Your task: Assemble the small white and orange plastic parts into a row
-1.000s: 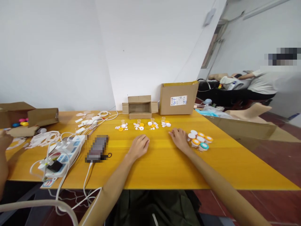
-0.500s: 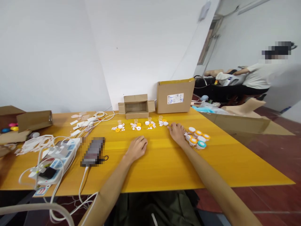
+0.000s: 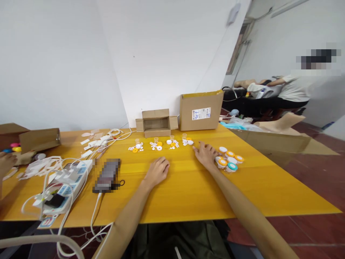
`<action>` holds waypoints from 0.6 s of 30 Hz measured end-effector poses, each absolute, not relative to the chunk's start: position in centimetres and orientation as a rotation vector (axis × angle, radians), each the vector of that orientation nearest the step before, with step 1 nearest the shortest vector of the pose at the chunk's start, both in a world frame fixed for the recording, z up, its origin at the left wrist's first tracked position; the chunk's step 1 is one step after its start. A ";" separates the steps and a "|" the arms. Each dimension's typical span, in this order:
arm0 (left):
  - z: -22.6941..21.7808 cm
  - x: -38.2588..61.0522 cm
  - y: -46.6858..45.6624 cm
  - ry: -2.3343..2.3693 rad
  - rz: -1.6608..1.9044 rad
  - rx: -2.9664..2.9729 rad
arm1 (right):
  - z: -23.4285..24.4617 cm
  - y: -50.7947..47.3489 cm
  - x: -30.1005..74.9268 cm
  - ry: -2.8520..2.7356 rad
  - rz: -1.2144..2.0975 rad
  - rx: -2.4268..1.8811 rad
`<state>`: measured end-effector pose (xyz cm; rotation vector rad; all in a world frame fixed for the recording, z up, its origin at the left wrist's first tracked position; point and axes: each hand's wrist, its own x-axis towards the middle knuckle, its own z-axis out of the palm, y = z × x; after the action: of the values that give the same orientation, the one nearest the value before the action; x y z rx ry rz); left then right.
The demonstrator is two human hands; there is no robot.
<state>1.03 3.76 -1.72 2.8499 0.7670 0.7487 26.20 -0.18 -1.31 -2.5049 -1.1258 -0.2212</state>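
Observation:
My left hand (image 3: 157, 170) rests on the yellow table with its fingers curled in; nothing shows in it. Farther right, my right hand (image 3: 205, 155) lies palm down, thumb and fingers apart, holding nothing I can see. Beside its wrist is a cluster of small round clear containers with white, orange and teal lids (image 3: 232, 166). Beyond my hands runs a row of small parts groups. Each has a small clear cup (image 3: 184, 136) and dotted white pieces (image 3: 153, 145), with white discs (image 3: 159, 148) and orange rings (image 3: 135, 150) among them.
Behind the row stand an open cardboard box (image 3: 157, 124) and a larger closed box (image 3: 201, 111). To the left lie a phone (image 3: 108, 174), a power strip (image 3: 77, 185) and loose cables. Another person's hand (image 3: 7, 162) is at the far left; a seated person (image 3: 298, 88) is at right.
My right hand's thumb and fingers have spread a little, and the lidded containers sit slightly farther right. Another person's hand has come in at the far left. My left hand stays put.

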 end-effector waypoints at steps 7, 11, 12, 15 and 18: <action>-1.7 1.1 3.7 0.781 0.747 2.823 | -0.8 0.6 26.4 -1.059 -0.134 -2.521; -1.8 1.1 3.7 0.771 0.758 2.810 | -0.1 1.8 26.6 -0.985 -0.113 -2.526; -1.8 1.1 3.7 0.771 0.760 2.807 | 0.0 2.1 26.8 -0.968 -0.116 -2.525; -1.9 1.0 3.7 0.778 0.757 2.802 | 0.3 3.1 27.4 -0.940 -0.124 -2.515; -2.0 1.1 3.6 0.785 0.750 2.804 | 0.1 4.0 28.3 -0.941 -0.128 -2.505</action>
<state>1.05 3.65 -1.95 2.8036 0.7851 0.7503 28.27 4.01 0.08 -2.5053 -0.9407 -0.1278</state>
